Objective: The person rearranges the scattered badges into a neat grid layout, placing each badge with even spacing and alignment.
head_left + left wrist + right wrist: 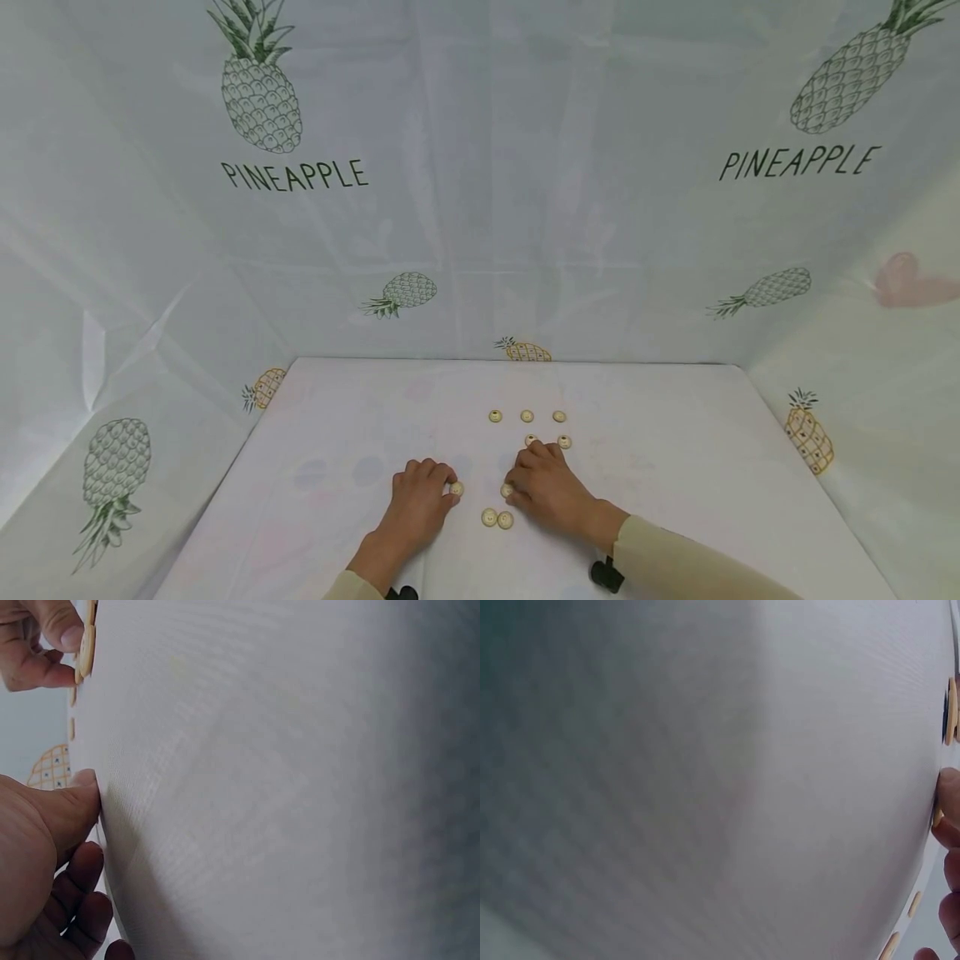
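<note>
Between thumb and forefinger my left hand (422, 504) pinches a small round wooden disc (457, 489) at the tabletop. To its right, my right hand (553, 492) pinches a similar disc (507, 490) by its edge. Two more discs lie side by side just below, a left one (489, 517) and a right one (506, 521). In the left wrist view, the left hand (45, 862) has its thumb against the table, and its disc is hidden there. Only fingertips of the right hand (951, 840) show in the right wrist view, with a disc edge (937, 815) between them.
Beyond the hands, three discs form a row, with a middle one (527, 416). Nearer are a disc (565, 442) and another (531, 439) partly behind the right fingers. A white cloth covers the table (675, 467); pineapple-print curtains (487, 208) hang behind and at both sides.
</note>
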`<state>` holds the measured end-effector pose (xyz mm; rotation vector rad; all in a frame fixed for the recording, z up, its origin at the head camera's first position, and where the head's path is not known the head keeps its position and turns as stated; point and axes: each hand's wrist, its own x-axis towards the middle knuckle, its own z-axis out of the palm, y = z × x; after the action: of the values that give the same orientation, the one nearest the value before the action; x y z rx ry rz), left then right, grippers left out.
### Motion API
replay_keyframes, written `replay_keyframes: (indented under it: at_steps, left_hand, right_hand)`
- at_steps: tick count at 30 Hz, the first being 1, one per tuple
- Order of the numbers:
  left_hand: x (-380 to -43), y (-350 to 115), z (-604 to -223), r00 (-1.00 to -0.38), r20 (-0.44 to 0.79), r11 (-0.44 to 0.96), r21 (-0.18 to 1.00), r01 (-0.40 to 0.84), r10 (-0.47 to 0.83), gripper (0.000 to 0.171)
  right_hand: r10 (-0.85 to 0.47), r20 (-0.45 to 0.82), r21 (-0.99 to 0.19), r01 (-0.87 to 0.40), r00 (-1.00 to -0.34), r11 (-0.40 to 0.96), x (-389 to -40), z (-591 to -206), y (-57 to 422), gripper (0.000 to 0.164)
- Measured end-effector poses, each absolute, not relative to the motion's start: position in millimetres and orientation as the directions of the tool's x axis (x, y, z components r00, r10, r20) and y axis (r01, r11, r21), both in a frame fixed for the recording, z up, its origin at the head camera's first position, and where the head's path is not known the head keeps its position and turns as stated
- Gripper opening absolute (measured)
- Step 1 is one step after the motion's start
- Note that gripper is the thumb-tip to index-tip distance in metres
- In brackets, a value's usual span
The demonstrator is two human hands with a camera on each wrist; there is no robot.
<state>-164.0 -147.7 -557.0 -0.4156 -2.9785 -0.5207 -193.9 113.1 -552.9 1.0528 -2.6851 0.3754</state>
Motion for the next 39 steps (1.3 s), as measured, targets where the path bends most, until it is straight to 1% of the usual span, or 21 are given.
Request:
replay_keyframes:
  at_steps: [5, 9, 14, 20, 24, 31, 39]
  left_hand:
    - [-163.8, -147.3, -556.1, -0.960, 0.129, 0.903, 0.327, 0.277, 0.248, 0.020]
    - [-163.7, -147.4, -555.9, -0.960, 0.129, 0.904, 0.324, 0.278, 0.249, 0.020]
    - [-164.1, -147.7, -556.5, -0.961, 0.123, 0.905, 0.324, 0.275, 0.248, 0.021]
    - [-164.3, -148.1, -555.9, -0.962, 0.121, 0.903, 0.332, 0.273, 0.246, 0.021]
    - [-164.3, -147.8, -554.7, -0.962, 0.121, 0.901, 0.337, 0.273, 0.246, 0.020]
    - [-165.9, -148.6, -555.7, -0.964, 0.115, 0.900, 0.348, 0.264, 0.238, 0.020]
    - [-166.8, -149.2, -556.7, -0.960, 0.127, 0.892, 0.356, 0.278, 0.249, 0.020]
  right_hand:
    - [-0.616, 0.284, -0.128, -0.666, -0.735, 0.735, -194.1, -553.1, 113.0, 0.020]
    - [-0.615, 0.287, -0.123, -0.665, -0.734, 0.737, -194.9, -554.0, 111.1, 0.018]
    - [-0.633, 0.318, -0.086, -0.686, -0.706, 0.722, -197.6, -555.6, 108.6, 0.017]
    - [-0.687, 0.325, 0.036, -0.718, -0.650, 0.695, -202.7, -556.4, 110.4, 0.021]
    - [-0.705, 0.319, 0.085, -0.722, -0.633, 0.687, -206.1, -553.9, 114.6, 0.023]
    - [-0.696, 0.343, 0.073, -0.721, -0.631, 0.690, -219.9, -547.0, 120.0, 0.023]
    - [-0.678, 0.300, 0.044, -0.701, -0.671, 0.712, -247.5, -528.7, 129.2, 0.023]
